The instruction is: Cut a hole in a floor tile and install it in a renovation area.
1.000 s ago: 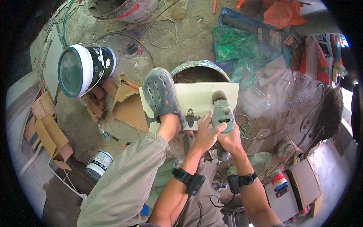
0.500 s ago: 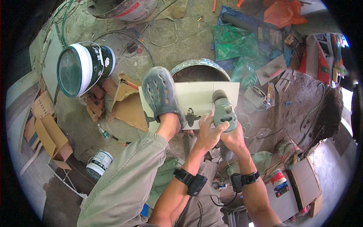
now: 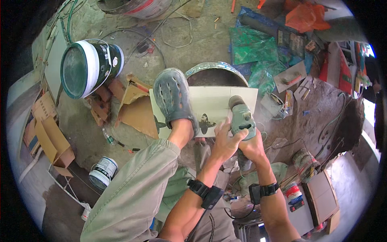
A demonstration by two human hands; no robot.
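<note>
A grey-green angle grinder [image 3: 243, 117] rests with its head over the right part of a pale tile [image 3: 209, 97]. My right hand [image 3: 254, 146] wraps around the grinder's rear body from the right. My left hand [image 3: 226, 141] closes on its left side, the thumb lying across the top. A dark patterned mark [image 3: 206, 124] shows on the tile left of the grinder. The tile lies across a round bucket [image 3: 217, 71], whose far rim shows behind it. My foot in a dark clog [image 3: 172, 97] presses on the tile's left part. The grinder's disc is hidden.
A dark green lidded bucket [image 3: 90, 68] lies tipped at the left, near bricks [image 3: 100, 107] and torn cardboard [image 3: 139, 111]. Green plastic sheeting [image 3: 254, 48] and a trowel [image 3: 290, 76] lie at the far right. Cables [image 3: 161, 54] cross the ground. Haze hangs beside the tile's right edge.
The whole view has shifted slightly. Both hands, the grinder, the clog and the tile keep nearly the same places relative to one another.
</note>
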